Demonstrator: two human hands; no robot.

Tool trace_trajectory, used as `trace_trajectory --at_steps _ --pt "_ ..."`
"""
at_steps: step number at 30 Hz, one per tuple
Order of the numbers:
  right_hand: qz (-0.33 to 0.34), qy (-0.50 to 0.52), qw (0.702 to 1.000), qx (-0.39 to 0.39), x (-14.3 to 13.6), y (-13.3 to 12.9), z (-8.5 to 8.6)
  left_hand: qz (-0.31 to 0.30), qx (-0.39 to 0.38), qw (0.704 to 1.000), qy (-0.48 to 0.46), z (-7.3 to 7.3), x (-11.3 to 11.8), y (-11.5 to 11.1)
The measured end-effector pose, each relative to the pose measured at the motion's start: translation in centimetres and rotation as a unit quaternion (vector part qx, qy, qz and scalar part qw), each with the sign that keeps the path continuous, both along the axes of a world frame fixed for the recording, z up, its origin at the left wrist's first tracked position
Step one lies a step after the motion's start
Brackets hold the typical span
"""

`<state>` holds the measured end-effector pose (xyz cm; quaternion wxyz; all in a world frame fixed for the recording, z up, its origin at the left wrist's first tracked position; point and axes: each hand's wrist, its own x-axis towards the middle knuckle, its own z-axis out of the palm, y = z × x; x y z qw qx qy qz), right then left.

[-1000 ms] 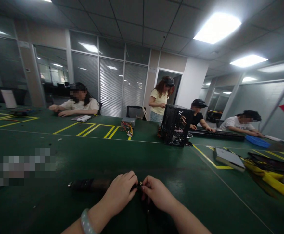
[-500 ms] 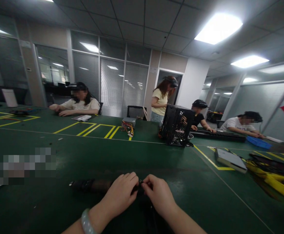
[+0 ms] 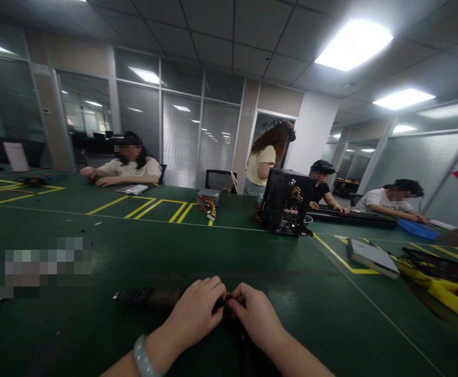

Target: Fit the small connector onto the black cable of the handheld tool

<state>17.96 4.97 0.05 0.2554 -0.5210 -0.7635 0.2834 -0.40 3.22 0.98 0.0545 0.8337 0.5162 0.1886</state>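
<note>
A long, dark, roughly cylindrical object [image 3: 148,297] with a shiny tip at its left end lies across the green table [image 3: 142,251] in front of me. My left hand [image 3: 199,306] is closed over the right part of this object, hiding it. Close beside it, my right hand [image 3: 254,311] has thumb and fingers pinched together at a small dark piece [image 3: 228,296] by the object's right end. Its shape is mostly hidden by the fingers. Below my right hand, something dark runs toward the table's near edge, too dim to make out.
A black computer case [image 3: 287,201] stands ahead to the right. Further left sits a power supply [image 3: 208,198] with coloured cables. A grey box-shaped device [image 3: 372,257] and a yellow-and-black bag [image 3: 445,285] lie at the right. Several people are around the table's far side.
Both of my hands stay almost in place, with only slight finger movement. The standing person behind the computer case has turned and shifted slightly right.
</note>
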Motion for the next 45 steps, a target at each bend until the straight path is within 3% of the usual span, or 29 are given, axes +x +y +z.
trace_trajectory --at_steps 13,26,38,45 --pt "0.031 0.005 0.997 -0.065 0.5 0.2 -0.8 -0.008 -0.011 1.0 0.016 0.0 0.0 0.0" --pt "-0.026 -0.072 0.997 0.014 0.6 0.0 -0.5 -0.001 -0.005 1.0 -0.031 0.0 -0.1 0.0" --pt "0.025 -0.036 0.999 0.032 0.2 0.0 -0.7 -0.037 0.004 0.999 -0.006 -0.2 -0.2 0.1" --pt "0.012 -0.033 0.999 0.032 0.2 0.4 -1.2 -0.008 -0.003 1.0 -0.015 -0.7 0.5 0.1"
